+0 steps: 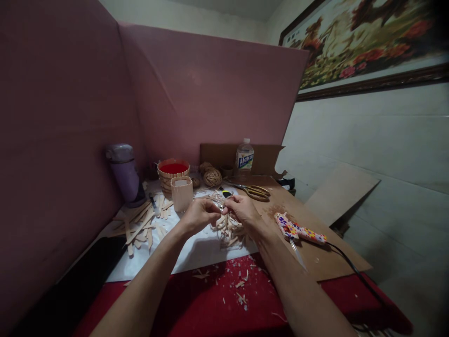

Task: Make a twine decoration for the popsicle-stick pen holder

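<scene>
My left hand (201,216) and my right hand (242,209) meet over the middle of the table, their fingertips pinched close together. Between them is something small that I cannot make out. Below my fingers lies a heap of pale wood shavings and strips (229,229), partly covered by my right hand. A small cup faced with wooden sticks (182,196) stands upright just beyond my left hand. Behind it is a wider stick-edged container (164,175) with a red inside. Scissors with gold-coloured handles (257,191) rest past my right hand.
Loose craft sticks (138,227) cover the left of the white sheet (196,257), near a purple tumbler (126,178). Balls of twine (212,177) and a plastic bottle (244,157) stand at the back. A patterned glue gun (298,229) with a cord lies on cardboard (315,260) at right.
</scene>
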`<state>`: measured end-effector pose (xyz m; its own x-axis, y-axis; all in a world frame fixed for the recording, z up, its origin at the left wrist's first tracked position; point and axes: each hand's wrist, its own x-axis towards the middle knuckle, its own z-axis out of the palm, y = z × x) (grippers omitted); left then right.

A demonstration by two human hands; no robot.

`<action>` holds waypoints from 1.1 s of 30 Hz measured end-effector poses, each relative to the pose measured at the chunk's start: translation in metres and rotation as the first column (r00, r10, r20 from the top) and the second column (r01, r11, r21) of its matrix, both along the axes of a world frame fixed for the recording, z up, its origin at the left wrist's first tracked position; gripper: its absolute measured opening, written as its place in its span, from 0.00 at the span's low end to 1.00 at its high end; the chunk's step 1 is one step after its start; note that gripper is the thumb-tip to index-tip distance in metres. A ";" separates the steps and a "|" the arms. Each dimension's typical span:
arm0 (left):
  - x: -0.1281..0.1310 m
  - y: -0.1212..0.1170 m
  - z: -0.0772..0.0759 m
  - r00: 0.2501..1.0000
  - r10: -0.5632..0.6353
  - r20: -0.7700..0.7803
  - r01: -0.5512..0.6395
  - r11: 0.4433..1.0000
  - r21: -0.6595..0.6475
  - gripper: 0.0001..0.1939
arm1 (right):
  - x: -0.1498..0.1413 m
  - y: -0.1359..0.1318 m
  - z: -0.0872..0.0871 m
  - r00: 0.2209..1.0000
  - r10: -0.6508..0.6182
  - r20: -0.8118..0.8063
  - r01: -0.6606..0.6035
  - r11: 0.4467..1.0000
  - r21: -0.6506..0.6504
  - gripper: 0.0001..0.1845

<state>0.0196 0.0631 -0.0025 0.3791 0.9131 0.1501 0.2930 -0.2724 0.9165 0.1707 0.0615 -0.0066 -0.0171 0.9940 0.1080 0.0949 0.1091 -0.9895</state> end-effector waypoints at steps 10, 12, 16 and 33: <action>-0.003 0.002 -0.006 0.996 0.060 -0.071 -0.043 0.974 0.220 0.16 | -0.001 0.001 0.003 0.988 0.077 -0.130 -0.078 0.997 0.002 0.11; -0.002 0.000 0.001 0.972 0.197 0.128 -0.220 0.953 0.208 0.15 | -0.003 0.000 0.003 0.996 0.071 -0.055 -0.069 0.997 0.034 0.11; 0.000 -0.004 0.007 0.949 0.098 0.299 -0.078 0.994 -0.078 0.18 | -0.008 -0.006 0.006 0.987 0.159 0.014 -0.159 0.987 0.024 0.11; 0.001 -0.005 0.010 0.991 0.034 0.127 -0.021 0.995 -0.099 0.10 | 0.003 -0.011 0.011 0.947 0.315 0.058 -0.308 0.946 -0.104 0.12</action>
